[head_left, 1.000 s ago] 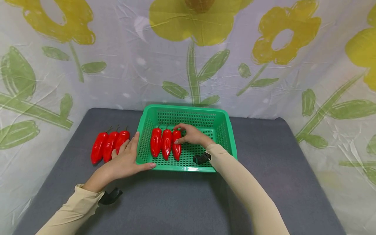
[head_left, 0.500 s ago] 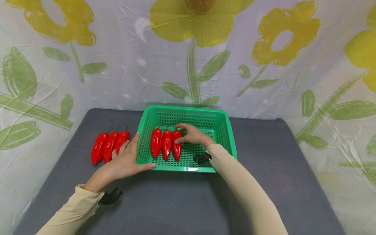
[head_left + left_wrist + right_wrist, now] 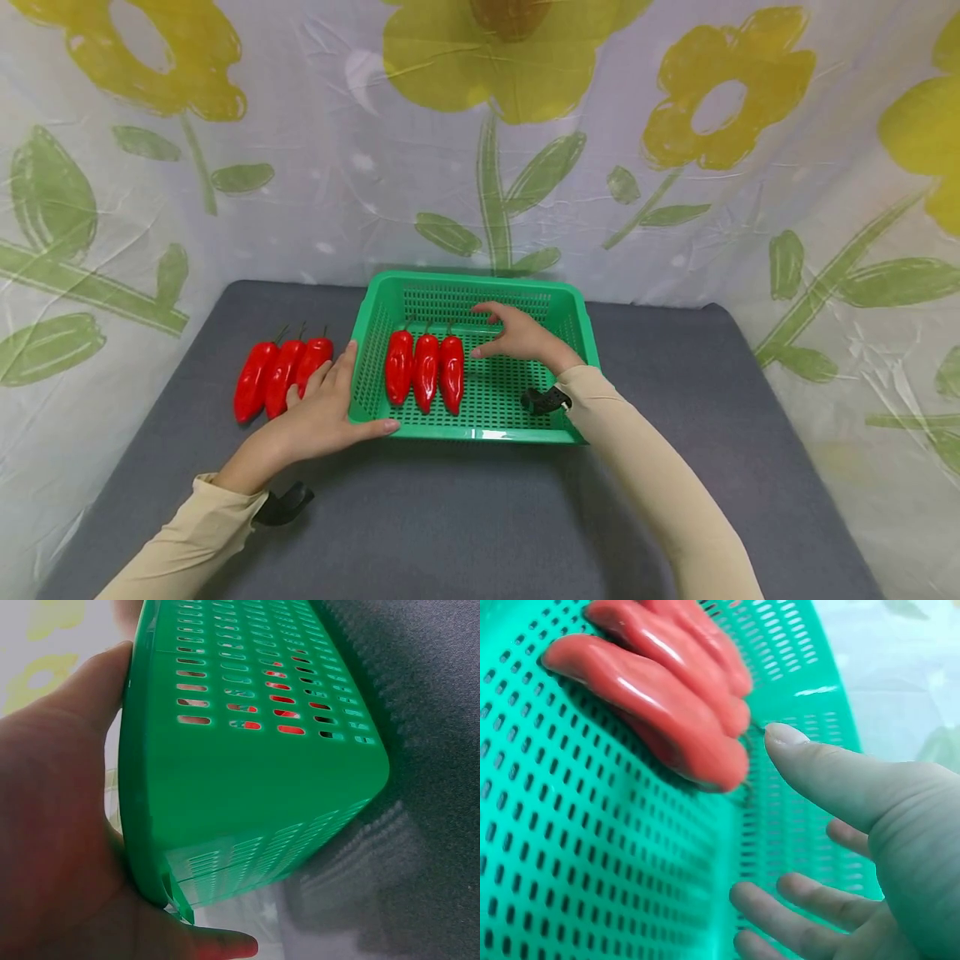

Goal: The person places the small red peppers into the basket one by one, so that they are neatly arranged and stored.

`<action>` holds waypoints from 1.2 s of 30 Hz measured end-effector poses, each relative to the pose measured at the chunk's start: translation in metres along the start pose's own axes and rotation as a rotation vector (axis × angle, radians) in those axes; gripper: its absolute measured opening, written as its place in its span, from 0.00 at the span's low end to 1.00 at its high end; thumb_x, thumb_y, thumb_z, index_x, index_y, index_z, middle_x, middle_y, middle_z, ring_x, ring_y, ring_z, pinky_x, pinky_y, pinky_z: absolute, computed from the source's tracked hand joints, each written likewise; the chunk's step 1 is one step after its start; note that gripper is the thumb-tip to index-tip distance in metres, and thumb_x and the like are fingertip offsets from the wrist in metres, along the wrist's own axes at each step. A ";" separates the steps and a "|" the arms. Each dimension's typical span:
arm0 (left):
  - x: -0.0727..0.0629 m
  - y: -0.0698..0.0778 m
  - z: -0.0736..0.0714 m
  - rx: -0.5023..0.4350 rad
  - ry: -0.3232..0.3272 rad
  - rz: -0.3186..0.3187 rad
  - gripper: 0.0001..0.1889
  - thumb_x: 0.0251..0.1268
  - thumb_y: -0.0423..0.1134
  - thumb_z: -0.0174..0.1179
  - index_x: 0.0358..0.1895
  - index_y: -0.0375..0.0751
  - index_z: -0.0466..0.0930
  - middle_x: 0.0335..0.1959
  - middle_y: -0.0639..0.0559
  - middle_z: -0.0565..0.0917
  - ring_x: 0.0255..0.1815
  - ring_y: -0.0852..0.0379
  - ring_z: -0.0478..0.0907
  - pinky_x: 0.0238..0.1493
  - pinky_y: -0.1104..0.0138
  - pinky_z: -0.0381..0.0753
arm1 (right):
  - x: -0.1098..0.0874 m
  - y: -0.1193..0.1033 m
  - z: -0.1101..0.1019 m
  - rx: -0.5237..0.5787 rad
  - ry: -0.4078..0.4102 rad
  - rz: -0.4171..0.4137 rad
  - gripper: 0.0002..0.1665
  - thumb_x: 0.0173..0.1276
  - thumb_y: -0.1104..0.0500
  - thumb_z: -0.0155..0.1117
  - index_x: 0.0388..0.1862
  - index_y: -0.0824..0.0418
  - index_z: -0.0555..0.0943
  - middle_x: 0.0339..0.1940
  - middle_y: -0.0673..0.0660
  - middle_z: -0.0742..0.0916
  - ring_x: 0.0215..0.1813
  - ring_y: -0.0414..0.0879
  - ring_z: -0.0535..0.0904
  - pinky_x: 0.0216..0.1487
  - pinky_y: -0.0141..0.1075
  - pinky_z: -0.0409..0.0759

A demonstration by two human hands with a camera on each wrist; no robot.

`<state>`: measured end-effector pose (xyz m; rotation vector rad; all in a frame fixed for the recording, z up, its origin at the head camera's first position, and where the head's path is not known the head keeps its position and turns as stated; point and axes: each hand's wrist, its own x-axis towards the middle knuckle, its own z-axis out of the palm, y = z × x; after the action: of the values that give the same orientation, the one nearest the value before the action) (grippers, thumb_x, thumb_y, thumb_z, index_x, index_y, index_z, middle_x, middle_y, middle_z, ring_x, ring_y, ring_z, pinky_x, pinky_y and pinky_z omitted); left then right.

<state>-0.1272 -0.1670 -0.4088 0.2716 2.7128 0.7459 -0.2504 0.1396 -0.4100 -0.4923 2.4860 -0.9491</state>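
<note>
Three glossy red chili peppers lie side by side in the left half of a green plastic basket (image 3: 468, 435), stems toward the back wall; the rightmost pepper (image 3: 452, 375) is nearest my right hand. That right hand (image 3: 522, 335) hovers inside the basket with thumb and fingers spread apart, holding nothing; the right wrist view shows a gap between the thumb and the nearest pepper (image 3: 652, 712). My left hand (image 3: 318, 421) rests against the basket's front left corner, fingers along the left side and thumb at the front rim. In the left wrist view its palm faces the rim (image 3: 135, 772).
Three more red peppers lie on the grey table (image 3: 450, 517) left of the basket, the outermost pepper (image 3: 255, 381) farthest from it and the closest partly behind my left fingers. A flower-printed curtain (image 3: 315, 192) hangs behind and at both sides.
My right hand has let go of the rightmost pepper and moved right, its fingers spreading. The pepper stays in the basket. My left hand keeps its place at the corner.
</note>
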 end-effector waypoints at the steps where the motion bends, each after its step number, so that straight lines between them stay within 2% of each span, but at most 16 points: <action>1: 0.000 0.000 0.000 0.000 0.000 -0.001 0.71 0.47 0.75 0.64 0.79 0.38 0.26 0.79 0.29 0.47 0.78 0.26 0.42 0.63 0.22 0.41 | -0.004 0.000 -0.004 0.010 0.001 0.001 0.47 0.63 0.50 0.73 0.77 0.51 0.61 0.72 0.64 0.70 0.63 0.59 0.79 0.58 0.49 0.81; 7: -0.001 0.000 0.000 -0.003 0.001 0.001 0.71 0.48 0.74 0.64 0.79 0.37 0.27 0.79 0.28 0.46 0.78 0.26 0.42 0.63 0.22 0.41 | -0.027 -0.003 -0.025 -0.002 0.007 -0.006 0.50 0.63 0.47 0.72 0.79 0.48 0.57 0.74 0.63 0.68 0.69 0.63 0.73 0.61 0.52 0.78; 11: -0.001 0.000 0.000 -0.002 -0.001 0.000 0.71 0.48 0.74 0.64 0.79 0.38 0.26 0.79 0.28 0.46 0.78 0.25 0.41 0.64 0.22 0.41 | -0.046 -0.005 -0.038 -0.020 0.032 -0.034 0.50 0.64 0.45 0.71 0.79 0.47 0.56 0.75 0.62 0.66 0.72 0.62 0.68 0.65 0.53 0.75; 21: 0.000 -0.001 0.000 0.010 -0.004 -0.005 0.71 0.48 0.75 0.63 0.79 0.37 0.27 0.79 0.29 0.46 0.78 0.25 0.42 0.63 0.21 0.42 | -0.087 0.008 -0.057 -0.103 0.114 -0.036 0.58 0.57 0.37 0.73 0.81 0.41 0.52 0.82 0.57 0.54 0.81 0.60 0.51 0.69 0.65 0.65; 27: 0.000 -0.001 0.000 0.007 -0.007 -0.009 0.71 0.47 0.75 0.63 0.79 0.36 0.28 0.79 0.29 0.47 0.78 0.25 0.42 0.63 0.21 0.43 | -0.108 0.028 -0.058 -0.125 0.158 -0.073 0.60 0.59 0.40 0.74 0.82 0.43 0.48 0.84 0.58 0.49 0.83 0.65 0.42 0.68 0.72 0.59; 34: 0.000 -0.001 0.000 -0.003 -0.010 0.000 0.71 0.48 0.75 0.63 0.79 0.37 0.27 0.80 0.29 0.46 0.78 0.26 0.41 0.64 0.21 0.41 | -0.133 0.049 -0.044 -0.068 0.208 -0.066 0.64 0.59 0.43 0.74 0.82 0.39 0.41 0.84 0.54 0.42 0.83 0.67 0.34 0.67 0.77 0.51; 36: -0.001 -0.001 0.000 -0.003 -0.010 0.003 0.71 0.48 0.75 0.63 0.79 0.36 0.27 0.79 0.29 0.46 0.78 0.25 0.41 0.64 0.21 0.41 | -0.138 0.056 -0.039 -0.061 0.223 -0.064 0.65 0.59 0.44 0.75 0.82 0.41 0.40 0.84 0.55 0.41 0.82 0.69 0.33 0.66 0.78 0.49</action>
<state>-0.1268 -0.1680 -0.4087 0.2776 2.7023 0.7477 -0.1631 0.2645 -0.3855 -0.5137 2.7200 -1.0036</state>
